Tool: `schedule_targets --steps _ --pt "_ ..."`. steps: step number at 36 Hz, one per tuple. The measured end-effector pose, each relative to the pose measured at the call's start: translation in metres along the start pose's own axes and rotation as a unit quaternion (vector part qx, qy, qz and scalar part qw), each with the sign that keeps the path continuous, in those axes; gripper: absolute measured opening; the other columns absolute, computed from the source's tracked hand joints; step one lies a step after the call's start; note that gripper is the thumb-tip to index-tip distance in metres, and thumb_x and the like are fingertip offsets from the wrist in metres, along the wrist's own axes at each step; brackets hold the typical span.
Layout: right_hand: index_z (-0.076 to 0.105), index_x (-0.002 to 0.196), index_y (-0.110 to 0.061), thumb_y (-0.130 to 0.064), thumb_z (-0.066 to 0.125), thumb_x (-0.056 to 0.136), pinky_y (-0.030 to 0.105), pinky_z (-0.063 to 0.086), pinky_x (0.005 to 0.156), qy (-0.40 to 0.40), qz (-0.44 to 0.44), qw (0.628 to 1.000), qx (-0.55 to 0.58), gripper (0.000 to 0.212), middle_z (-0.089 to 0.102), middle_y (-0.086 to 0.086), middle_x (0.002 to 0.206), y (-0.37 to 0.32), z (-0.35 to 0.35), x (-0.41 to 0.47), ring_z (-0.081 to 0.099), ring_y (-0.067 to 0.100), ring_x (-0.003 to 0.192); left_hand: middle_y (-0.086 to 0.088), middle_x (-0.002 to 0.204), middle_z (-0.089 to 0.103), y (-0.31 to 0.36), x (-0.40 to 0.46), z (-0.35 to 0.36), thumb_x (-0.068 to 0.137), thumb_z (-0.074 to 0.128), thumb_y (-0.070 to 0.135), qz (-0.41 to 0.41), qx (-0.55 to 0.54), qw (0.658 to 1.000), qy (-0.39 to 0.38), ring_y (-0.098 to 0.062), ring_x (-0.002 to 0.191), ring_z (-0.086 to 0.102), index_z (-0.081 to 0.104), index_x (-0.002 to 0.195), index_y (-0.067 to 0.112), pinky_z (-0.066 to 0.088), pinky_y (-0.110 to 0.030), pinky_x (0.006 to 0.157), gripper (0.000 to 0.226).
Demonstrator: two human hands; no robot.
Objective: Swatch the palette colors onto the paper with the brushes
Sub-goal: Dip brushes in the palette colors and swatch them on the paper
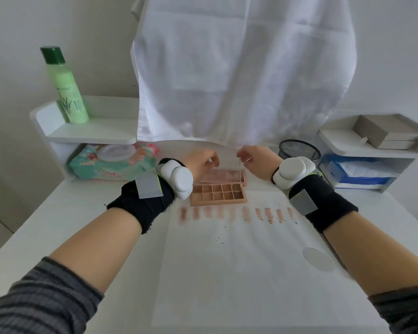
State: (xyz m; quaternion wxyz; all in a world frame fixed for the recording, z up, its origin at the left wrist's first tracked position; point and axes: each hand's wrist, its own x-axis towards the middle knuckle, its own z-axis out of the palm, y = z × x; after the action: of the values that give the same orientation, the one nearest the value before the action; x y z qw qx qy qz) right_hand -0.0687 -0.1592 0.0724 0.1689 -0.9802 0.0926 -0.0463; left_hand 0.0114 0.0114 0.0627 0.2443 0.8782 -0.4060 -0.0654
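Two hands work above the far edge of the palette (218, 191). The right hand (256, 160) has its fingers curled, pinching a thin clear-handled brush (240, 168) that hangs down toward the raised lid. The left hand (202, 160) is curled at its fingertips; what it pinches cannot be made out. The palette lies open at the far end of the paper (239, 273), touching it. A row of pink-brown swatches (237, 214) runs across the paper just nearer than the palette. A green bottle (65, 85) stands on the left shelf (99, 133).
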Motion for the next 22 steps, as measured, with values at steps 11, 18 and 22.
schedule_targets --steps 11,18,22 --pt "0.055 0.124 -0.010 -0.011 0.054 0.090 0.026 0.040 0.094 -0.005 -0.015 1.000 -0.019 0.033 0.058 0.004 0.126 0.013 -0.009 -0.028 0.057 0.019 0.111 -0.008 0.111 0.064 0.018 0.012 0.024 0.094 0.044 0.011 0.006 0.036 0.999 0.013 -0.027 0.099 0.058 0.061 0.111 0.011 0.040 -0.027 0.080 0.023" --pt "0.059 0.120 -0.011 -0.007 0.050 0.091 0.025 0.040 0.095 0.012 0.009 1.000 0.014 0.031 0.062 0.004 0.118 0.027 -0.024 -0.058 0.057 0.019 0.108 -0.006 0.115 0.063 0.017 0.019 0.034 0.096 0.044 0.016 0.011 0.084 0.995 0.045 -0.028 0.106 0.056 0.060 0.113 0.014 0.041 -0.031 0.086 0.023" --pt "0.067 0.098 -0.007 0.002 0.043 0.090 0.023 0.049 0.080 0.013 0.045 0.997 0.068 0.027 0.068 0.008 0.100 0.034 -0.040 -0.077 0.065 0.020 0.092 -0.004 0.120 0.059 0.025 0.021 0.038 0.097 0.039 0.014 -0.010 0.132 0.990 0.052 -0.028 0.108 0.055 0.055 0.117 0.018 0.039 -0.035 0.090 0.026"
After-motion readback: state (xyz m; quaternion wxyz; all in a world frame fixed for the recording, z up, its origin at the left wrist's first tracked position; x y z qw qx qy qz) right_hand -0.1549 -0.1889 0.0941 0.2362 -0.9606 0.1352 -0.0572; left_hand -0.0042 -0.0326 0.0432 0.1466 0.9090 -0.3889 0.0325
